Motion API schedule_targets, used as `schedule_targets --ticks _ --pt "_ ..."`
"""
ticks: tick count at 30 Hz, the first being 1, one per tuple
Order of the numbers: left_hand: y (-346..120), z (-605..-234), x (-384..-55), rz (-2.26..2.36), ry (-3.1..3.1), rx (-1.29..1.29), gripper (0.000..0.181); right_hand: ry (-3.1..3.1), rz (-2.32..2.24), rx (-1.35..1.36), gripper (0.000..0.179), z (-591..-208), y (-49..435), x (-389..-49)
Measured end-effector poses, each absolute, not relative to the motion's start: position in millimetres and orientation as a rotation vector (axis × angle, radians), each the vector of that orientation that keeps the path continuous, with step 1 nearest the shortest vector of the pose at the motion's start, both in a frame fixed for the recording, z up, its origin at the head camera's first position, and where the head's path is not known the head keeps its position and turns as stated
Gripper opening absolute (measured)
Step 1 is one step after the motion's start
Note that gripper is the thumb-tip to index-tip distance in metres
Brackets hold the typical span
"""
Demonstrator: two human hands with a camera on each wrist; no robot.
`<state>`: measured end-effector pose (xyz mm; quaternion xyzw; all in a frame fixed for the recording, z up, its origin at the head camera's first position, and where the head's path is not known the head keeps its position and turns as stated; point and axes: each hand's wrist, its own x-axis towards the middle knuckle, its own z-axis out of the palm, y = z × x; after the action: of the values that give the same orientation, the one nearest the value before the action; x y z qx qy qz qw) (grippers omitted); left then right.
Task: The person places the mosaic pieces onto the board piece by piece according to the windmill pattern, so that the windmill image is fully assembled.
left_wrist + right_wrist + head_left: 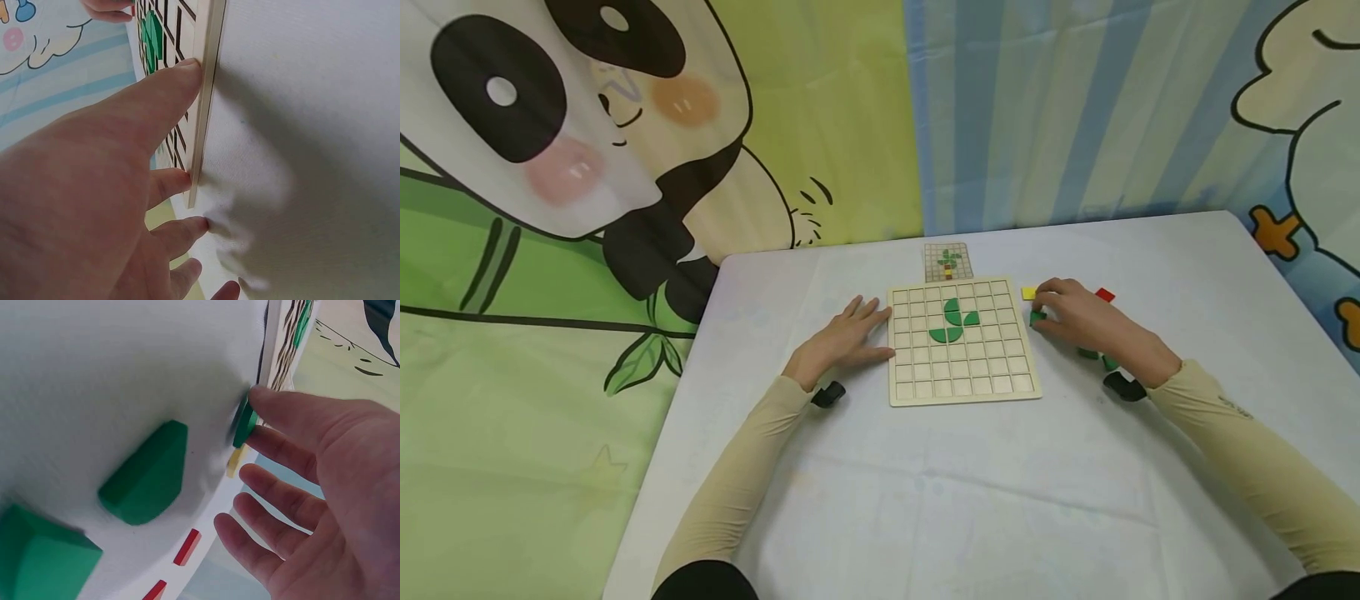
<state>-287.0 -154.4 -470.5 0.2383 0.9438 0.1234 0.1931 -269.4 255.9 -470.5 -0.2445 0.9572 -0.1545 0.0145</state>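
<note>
The right hand pinches a green piece between thumb and index finger; the left hand, fingers spread and grasping nothing, touches the board. The board lies between the 2 hands, so the pinched piece sits just right of it, with the right hand nearer; the piece's long axis is too foreshortened to tell. 5 green shapes rest on the board. Beyond the right fingertips lies a yellow piece; past that hand's far side, 2 red pieces.
</note>
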Motion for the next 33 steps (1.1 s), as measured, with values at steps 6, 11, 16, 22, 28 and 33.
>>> schedule_targets --ticks 6,11,16,22,28,33 --pt "-154 -470 -287 0.344 2.646 0.666 0.085 2.978 -0.479 -0.772 0.023 -470 256 -264" --pt "-154 -471 -288 0.339 2.647 0.662 0.085 2.977 -0.497 -0.733 0.023 -470 262 -259" --pt "-154 -471 -287 0.337 2.648 0.660 0.085 2.960 -0.513 -0.770 0.027 -468 265 -256" --pt "-155 -472 -288 0.336 2.649 0.665 0.086 3.008 -0.476 -0.590 0.031 -467 261 -254" --pt "-155 -472 -289 0.335 2.644 0.660 0.086 2.990 -0.515 -0.532 0.028 -468 253 -254" --pt "-154 -470 -288 0.332 2.639 0.657 0.086 2.951 -0.560 -0.633 0.028 -469 254 -256"
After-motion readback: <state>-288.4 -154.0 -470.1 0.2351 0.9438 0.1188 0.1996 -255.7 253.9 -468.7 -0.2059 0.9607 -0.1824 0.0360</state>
